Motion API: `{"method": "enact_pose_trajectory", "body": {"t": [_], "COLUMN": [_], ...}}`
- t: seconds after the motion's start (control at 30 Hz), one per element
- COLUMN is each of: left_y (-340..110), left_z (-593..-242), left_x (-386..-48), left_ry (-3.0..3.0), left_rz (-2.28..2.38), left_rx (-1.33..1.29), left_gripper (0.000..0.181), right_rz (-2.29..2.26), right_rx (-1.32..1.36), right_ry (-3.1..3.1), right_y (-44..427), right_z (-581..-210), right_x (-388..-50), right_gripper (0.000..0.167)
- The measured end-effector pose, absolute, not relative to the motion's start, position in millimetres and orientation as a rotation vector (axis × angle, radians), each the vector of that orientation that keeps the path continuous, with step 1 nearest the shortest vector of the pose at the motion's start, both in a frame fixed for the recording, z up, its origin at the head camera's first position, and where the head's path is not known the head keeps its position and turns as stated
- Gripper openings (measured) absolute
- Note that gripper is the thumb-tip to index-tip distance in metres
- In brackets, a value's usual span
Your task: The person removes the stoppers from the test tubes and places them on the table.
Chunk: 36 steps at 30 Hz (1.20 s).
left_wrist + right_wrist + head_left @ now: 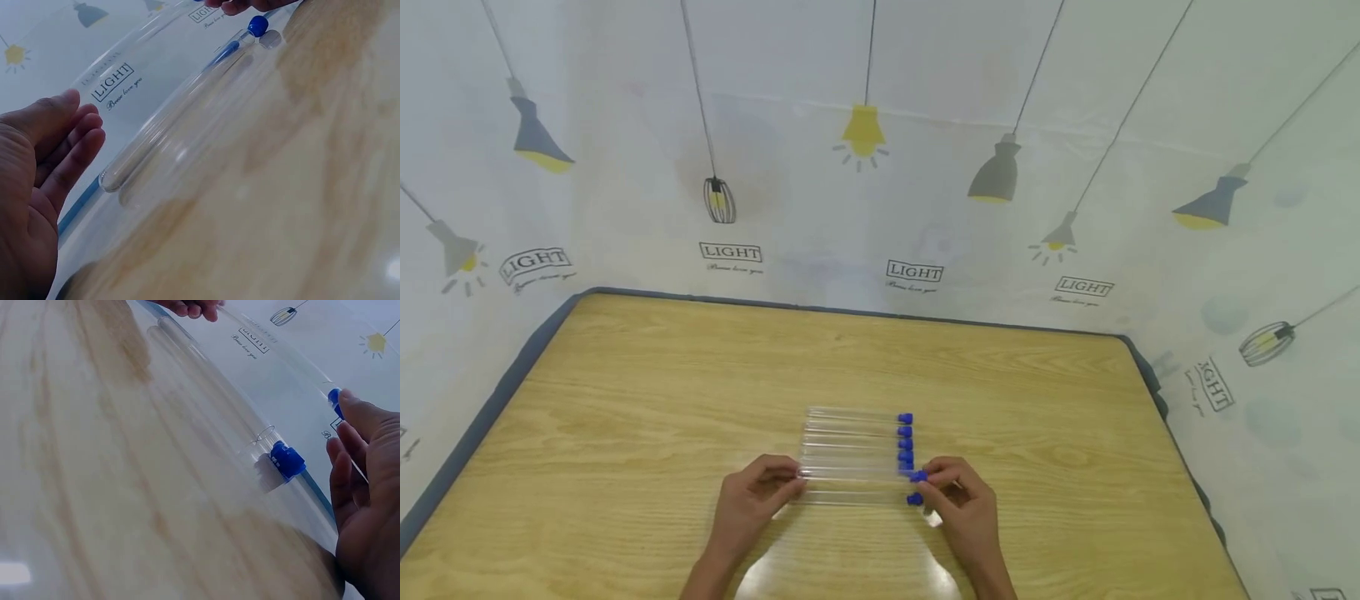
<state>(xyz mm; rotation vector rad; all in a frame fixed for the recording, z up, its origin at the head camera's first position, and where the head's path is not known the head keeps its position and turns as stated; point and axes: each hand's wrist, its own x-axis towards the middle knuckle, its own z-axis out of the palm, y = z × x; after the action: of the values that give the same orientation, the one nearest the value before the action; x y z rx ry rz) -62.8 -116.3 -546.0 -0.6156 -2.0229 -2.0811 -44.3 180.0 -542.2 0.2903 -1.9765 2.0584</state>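
Two hands share one clear tube just below the centre of the head view, holding it crosswise above the table. From where I stand, the left hand, lower left of centre, pinches the tube's rounded end between thumb and fingertips. The right hand, lower right of centre, pinches the blue cap at the other end, thumb and fingers brought close together. Nearer the bottom edge, a single capped tube lies on the wood by itself. Above the hands I see a row of capped tubes side by side, their blue caps toward the right. Printed lamps hang across the wall covering in the upper frame.
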Motion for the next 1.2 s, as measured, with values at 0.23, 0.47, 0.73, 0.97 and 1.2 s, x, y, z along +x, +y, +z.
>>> {"method": "enact_pose_trajectory", "body": {"t": [0.23, 0.47, 0.73, 0.97, 1.2], "left_y": [-115.3, -111.0, -113.3, -115.7, -115.6], "left_z": [-541.6, -517.0, -528.3, -545.6, -546.1], "left_x": [-61.5, -57.6, -60.3, -64.0, -65.4], "left_ry": [-2.062, -2.052, -2.084, -2.036, -2.01], "left_rz": [-2.027, -1.978, -1.909, -1.928, -1.892], "left_rx": [-0.6, -0.718, -0.764, -0.797, -0.836], "left_gripper": [0.03, 0.03, 0.032, 0.026, 0.024], "right_rz": [2.08, 1.979, 1.878, 1.938, 1.906], "right_rx": [0.23, 0.311, 0.531, 0.482, 0.459], "right_ry": [-2.047, -2.071, -2.048, -2.077, -2.12], "right_y": [180.2, 180.4, 177.4, 172.4, 172.9], "right_z": [-541.1, -543.2, -537.3, -518.7, -515.0], "right_x": [-42.5, -44.1, -45.0, -40.1, -39.0], "right_gripper": [0.012, 0.025, 0.022, 0.021, 0.024]}}
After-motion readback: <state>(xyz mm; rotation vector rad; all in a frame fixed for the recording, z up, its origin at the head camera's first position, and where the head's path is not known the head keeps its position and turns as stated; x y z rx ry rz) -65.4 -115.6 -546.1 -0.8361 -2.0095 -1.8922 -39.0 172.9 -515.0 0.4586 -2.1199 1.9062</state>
